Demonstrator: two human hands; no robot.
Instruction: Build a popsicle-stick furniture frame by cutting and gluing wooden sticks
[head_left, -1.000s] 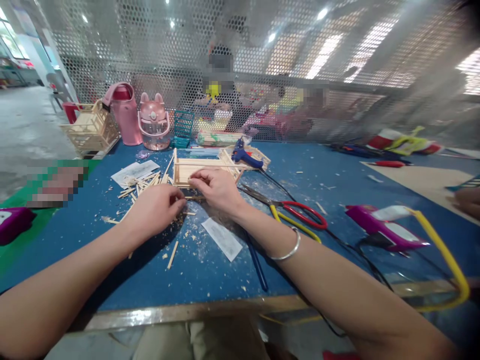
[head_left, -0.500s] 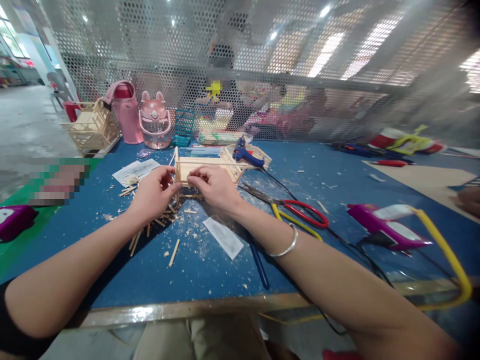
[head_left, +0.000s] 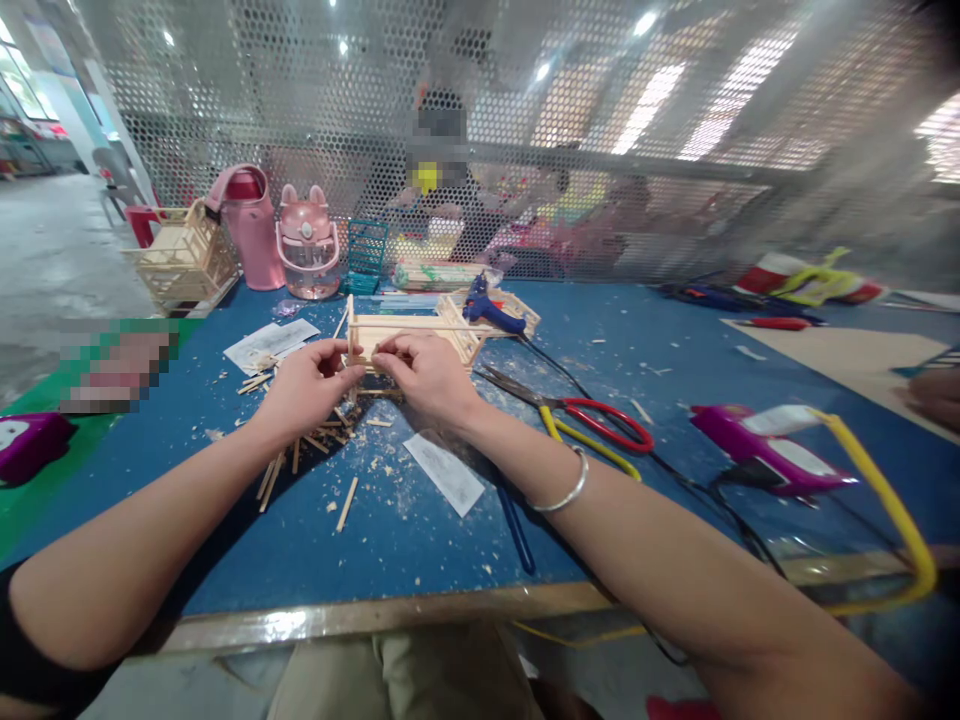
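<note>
A small model built of thin wooden sticks (head_left: 409, 326) stands on the blue tabletop in front of me. My left hand (head_left: 311, 385) has thumb and fingers pinched around the upright at its left end. My right hand (head_left: 431, 378), fingertips pressed together, is at the model's front side near that end. Whatever lies between the right fingertips is too small to make out. Loose sticks (head_left: 271, 480) and wood crumbs are scattered under and beside my left hand. A blue glue gun (head_left: 495, 308) rests against the model's far right part.
Scissors with red and yellow handles (head_left: 611, 425) lie right of my right forearm, and a purple-white tool (head_left: 772, 450) farther right. Pink bottles (head_left: 307, 245) and another stick model (head_left: 187, 255) stand back left. A perforated metal screen (head_left: 525, 150) closes the rear. Another person's hand (head_left: 937, 395) shows far right.
My hands stay at the same end of the model, with hardly any finger movement. The view shifts slightly. At the far right, a dark blue item now shows by the other person's hand.
</note>
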